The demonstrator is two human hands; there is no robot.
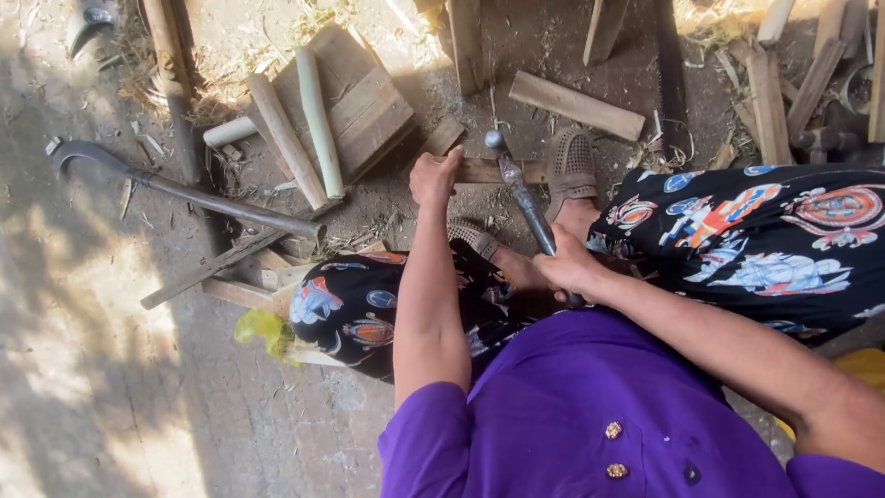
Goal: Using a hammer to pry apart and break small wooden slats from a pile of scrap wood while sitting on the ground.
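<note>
Dusty earth floor (111, 369) strewn with wood scraps and shavings fills the frame, a long curved blade (175, 189) lying at upper left beside a wooden block (369, 101) carrying two pale sticks (304, 124). At centre the left hand (433, 177) pinches a short wood strip (484, 171) steady against the ground near the sandalled foot (572, 166), while the right hand (567, 267) is wrapped tight round the hammer (516, 184), its head poised just above the strip. Judging by this, a strike is in hand, and it calls for a square blow clear of the holding fingers.

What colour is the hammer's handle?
Dark grey, metallic handle, seen in the head view.
</note>
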